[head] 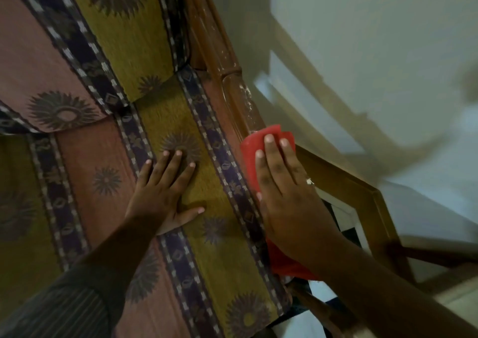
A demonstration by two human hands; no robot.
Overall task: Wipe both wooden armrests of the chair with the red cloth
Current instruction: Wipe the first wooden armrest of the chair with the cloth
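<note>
Surroundings: Your left hand is lying flat on the seat cushion at centre frame, fingers spread, its grip open and holding nothing. A second wooden frame is standing just beside the chair at right, with pale floor beyond it in the upper right.
Cloth: Your right hand is pressing the red cloth flat onto the wooden armrest, fingers extended over it rather than curled around it; the cloth is poking out above your fingertips and below your wrist at lower centre.
Edges and room: The armrest is running diagonally from top centre down to your right hand, its upper stretch lying bare and unobstructed. The cushion is bordering it closely on the left.
Materials: The armrest is glossy, dark brown, with rounded grooves and pale smears. The cushion is showing woven stripes of ochre, rust and navy with sunburst motifs.
</note>
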